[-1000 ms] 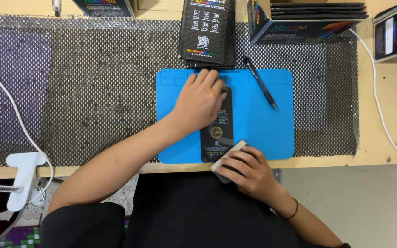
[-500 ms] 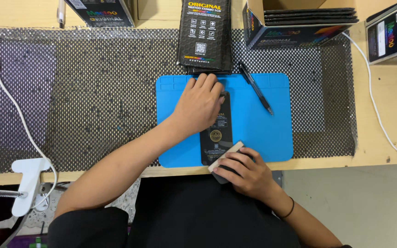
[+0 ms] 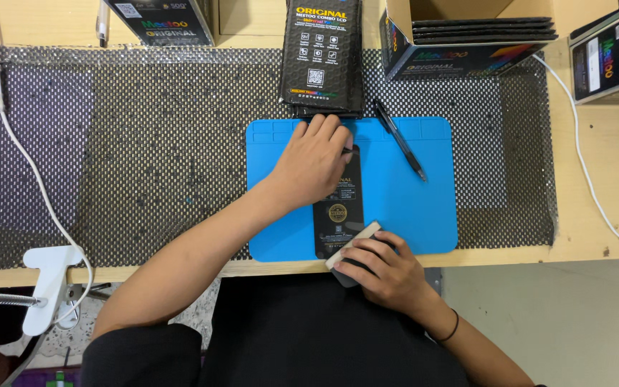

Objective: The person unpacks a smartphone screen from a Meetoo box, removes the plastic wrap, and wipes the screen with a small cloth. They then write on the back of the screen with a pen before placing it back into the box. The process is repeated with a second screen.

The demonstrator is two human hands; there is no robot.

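A long black phone-shaped panel [image 3: 339, 215] with a gold round sticker lies upright on the blue mat [image 3: 410, 208]. My left hand [image 3: 312, 163] rests flat on the panel's upper end and covers it. My right hand [image 3: 381, 269] grips a small pale block [image 3: 353, 243] with a dark underside and presses its edge on the panel's lower right corner, at the mat's near edge.
A black pen [image 3: 398, 138] lies slanted on the mat's upper right. A stack of black packets [image 3: 321, 57] sits behind the mat, with printed boxes [image 3: 467, 36] to either side. Mesh liner [image 3: 159, 150] covers the wooden bench; white cables [image 3: 589, 165] run at both sides.
Both hands and the panel stay where they were. Only the view has shifted slightly, showing more of the bench's far side.
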